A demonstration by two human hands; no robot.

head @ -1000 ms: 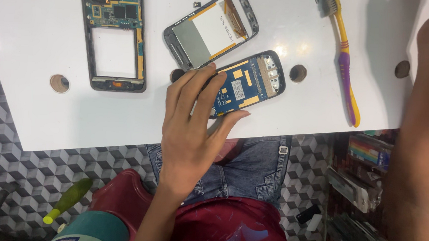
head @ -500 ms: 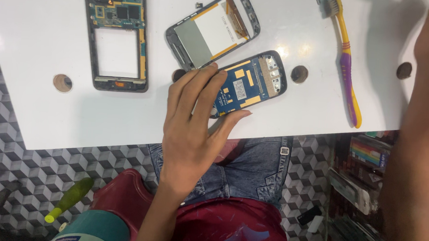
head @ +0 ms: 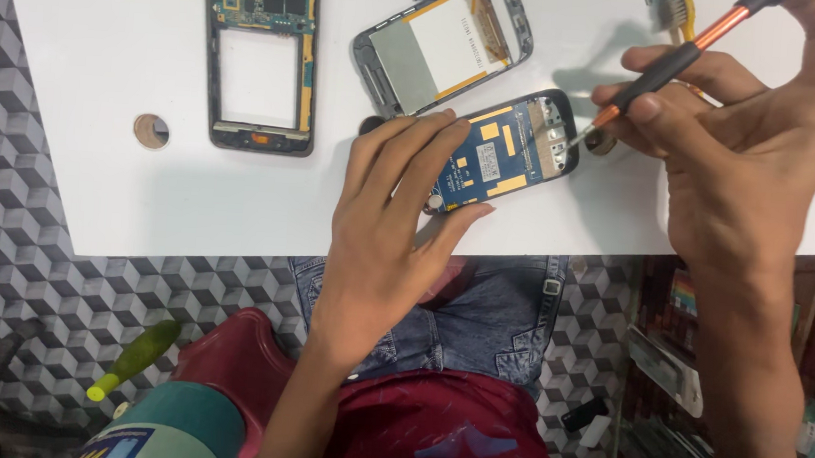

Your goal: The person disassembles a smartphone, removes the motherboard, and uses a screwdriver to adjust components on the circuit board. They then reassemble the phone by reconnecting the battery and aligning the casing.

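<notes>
A person seated at a white table [head: 145,204] works on an opened phone [head: 511,150] lying near the table's front edge, its blue circuit board facing up. The left hand [head: 393,228] lies flat over the phone's near end, fingers spread and extended, pinning it to the table rather than gripping it. The right hand [head: 742,155] is closed around a screwdriver [head: 667,66] with a black and orange shaft, thumb and fingers pinching it like a pen; the tip angles down to the phone's far right end, at or just beside its edge. Just behind the phone lies a detached screen frame [head: 442,43], tilted on the table, its pale back facing up. Farther left rests a second phone frame [head: 263,55], dark, with a green circuit board at its top and an empty rectangular opening below. A round hole [head: 150,131] shows in the table to the left of that frame. A brush [head: 674,8] with a yellow handle lies at the top edge, partly hidden by the right hand. Below the table are blue jeans [head: 478,309], a red stool [head: 230,360] and a green-handled tool [head: 134,358] on the patterned floor [head: 9,261].
</notes>
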